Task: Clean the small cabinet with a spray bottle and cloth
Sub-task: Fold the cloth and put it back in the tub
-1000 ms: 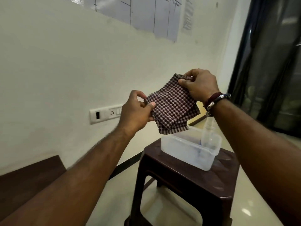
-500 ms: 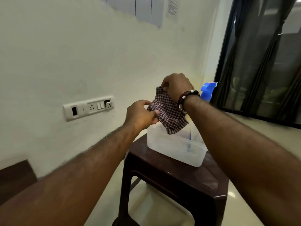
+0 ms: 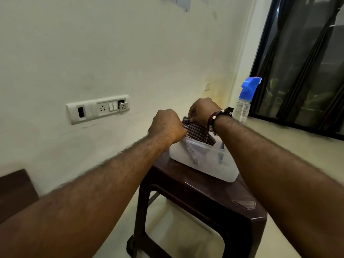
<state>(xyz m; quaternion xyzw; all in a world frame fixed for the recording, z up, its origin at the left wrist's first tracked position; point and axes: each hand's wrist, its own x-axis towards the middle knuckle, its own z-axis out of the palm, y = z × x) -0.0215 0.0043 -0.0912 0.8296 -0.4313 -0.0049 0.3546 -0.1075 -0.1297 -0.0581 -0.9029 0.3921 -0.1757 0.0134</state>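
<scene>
A folded, dark checked cloth is half inside a translucent plastic tub on a dark brown plastic stool. My left hand grips the cloth's left edge. My right hand pinches its upper corner above the tub. A clear spray bottle with a blue trigger head stands in the tub's far right corner, behind my right wrist. Part of a dark wooden cabinet top shows at the lower left.
A cream wall with a white switch and socket panel runs along the left. A dark-framed window with dark curtains fills the right. Pale floor lies under and around the stool.
Both hands have lowered the cloth from chest height down into the tub. The view has tilted down and right, and the spray bottle has come fully into sight.
</scene>
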